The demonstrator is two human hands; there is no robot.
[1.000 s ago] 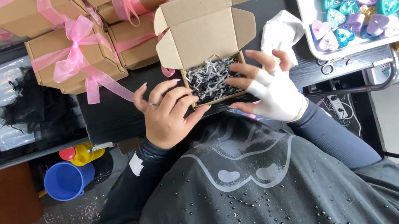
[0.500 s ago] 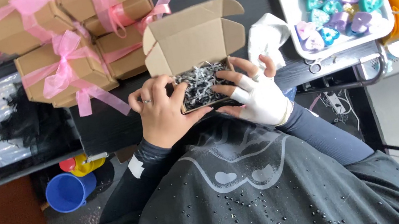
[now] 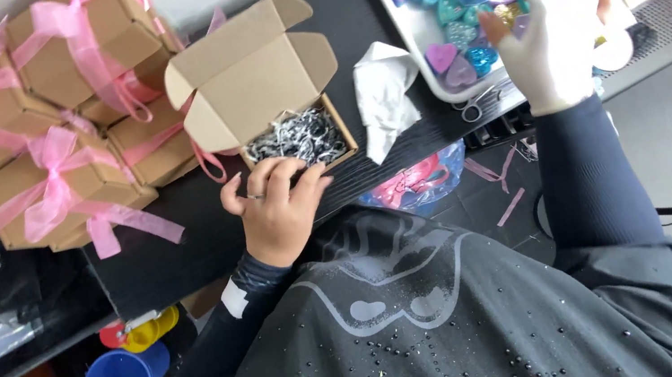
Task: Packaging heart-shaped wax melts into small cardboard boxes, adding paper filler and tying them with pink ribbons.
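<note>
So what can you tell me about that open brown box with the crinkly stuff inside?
The open box looks like plain brown cardboard, small and squarish. Its lid stands flipped up and back, with little side flaps sticking out. Inside sits a nest of shredded paper, grey, black and white. The box rests on a black tabletop, next to closed boxes tied with pink ribbon. The left hand curls at its front edge, fingertips touching the rim. A crumpled white tissue lies just beside it.
</note>
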